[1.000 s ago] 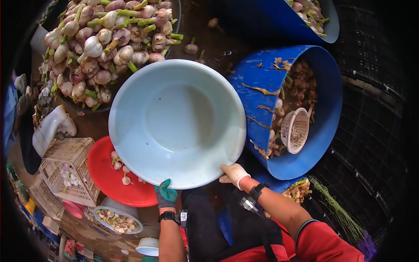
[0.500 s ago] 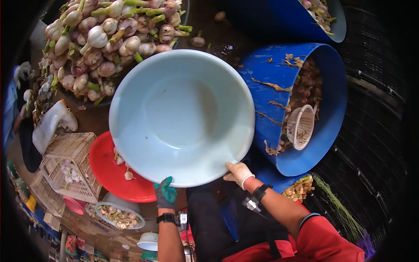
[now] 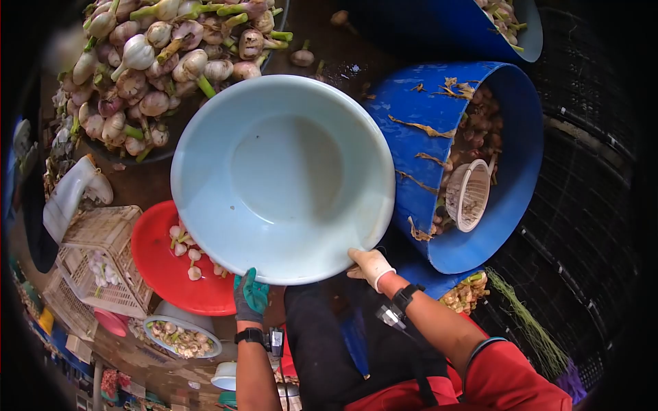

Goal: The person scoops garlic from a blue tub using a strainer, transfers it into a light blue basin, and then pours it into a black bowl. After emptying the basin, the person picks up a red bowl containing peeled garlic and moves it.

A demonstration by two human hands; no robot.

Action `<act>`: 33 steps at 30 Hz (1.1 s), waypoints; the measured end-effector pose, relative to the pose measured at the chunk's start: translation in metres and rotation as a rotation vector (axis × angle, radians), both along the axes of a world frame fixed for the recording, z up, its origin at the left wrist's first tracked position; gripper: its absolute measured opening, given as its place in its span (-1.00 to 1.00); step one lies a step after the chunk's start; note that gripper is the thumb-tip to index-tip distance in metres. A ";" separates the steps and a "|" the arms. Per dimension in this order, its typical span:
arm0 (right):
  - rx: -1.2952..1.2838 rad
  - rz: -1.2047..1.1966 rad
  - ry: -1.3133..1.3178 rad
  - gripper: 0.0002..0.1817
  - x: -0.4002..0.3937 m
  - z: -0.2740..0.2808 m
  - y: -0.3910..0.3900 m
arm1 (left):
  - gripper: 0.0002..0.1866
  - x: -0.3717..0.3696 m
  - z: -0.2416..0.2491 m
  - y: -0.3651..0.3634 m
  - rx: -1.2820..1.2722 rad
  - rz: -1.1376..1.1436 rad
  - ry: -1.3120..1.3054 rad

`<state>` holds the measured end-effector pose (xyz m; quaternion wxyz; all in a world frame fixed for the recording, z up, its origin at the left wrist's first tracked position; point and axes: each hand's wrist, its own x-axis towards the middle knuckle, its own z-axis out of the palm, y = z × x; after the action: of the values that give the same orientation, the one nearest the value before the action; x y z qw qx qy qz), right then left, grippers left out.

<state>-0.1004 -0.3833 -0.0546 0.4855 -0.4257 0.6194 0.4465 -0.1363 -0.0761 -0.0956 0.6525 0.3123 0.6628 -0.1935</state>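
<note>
A large pale blue basin [image 3: 288, 171], with no garlic inside, is held up by its near rim. My left hand [image 3: 251, 296], in a grey and green glove, grips the rim at the lower left. At the lower right of the rim, my right hand [image 3: 370, 267] in a white glove is closed on it, thumb over the edge. Partly under the basin on the left lies a red basin [image 3: 154, 253] with several garlic bulbs [image 3: 195, 272] in it.
Garlic with green stems is heaped [image 3: 154, 75] at the upper left. To the right lies a tipped blue barrel [image 3: 510, 205] holding garlic and a white strainer [image 3: 469, 196]. White crates [image 3: 103, 240] and a bowl of garlic [image 3: 184, 337] stand at the left. Black netting covers the far right.
The pale blue basin and both my hands have shifted slightly left and up. More of the red basin and its garlic bulbs shows now. The surroundings have shifted a little left in view.
</note>
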 end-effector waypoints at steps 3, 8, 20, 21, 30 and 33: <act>-0.007 -0.039 0.028 -0.46 0.001 -0.012 -0.001 | -0.58 -0.001 -0.024 0.009 -0.090 0.021 0.025; -0.072 0.104 0.022 -0.44 0.008 -0.012 -0.010 | -0.49 0.006 -0.040 0.005 -0.084 0.052 -0.020; -0.322 0.103 -0.304 -0.56 0.000 -0.004 -0.015 | -0.59 0.004 -0.026 0.036 0.105 -0.135 -0.150; -0.275 0.070 -0.332 -0.58 0.000 0.003 -0.017 | -0.61 0.012 -0.011 0.037 0.115 -0.169 -0.183; -0.241 0.126 -0.349 -0.52 -0.048 0.010 -0.006 | -0.58 -0.028 0.048 0.047 0.273 -0.118 -0.136; -0.173 0.097 -0.262 -0.42 -0.009 -0.028 -0.017 | -0.50 -0.007 0.021 0.044 0.182 -0.277 -0.044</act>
<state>-0.1092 -0.3999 -0.0829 0.5016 -0.5498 0.5656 0.3551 -0.1436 -0.0320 -0.0747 0.6030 0.4625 0.6137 -0.2140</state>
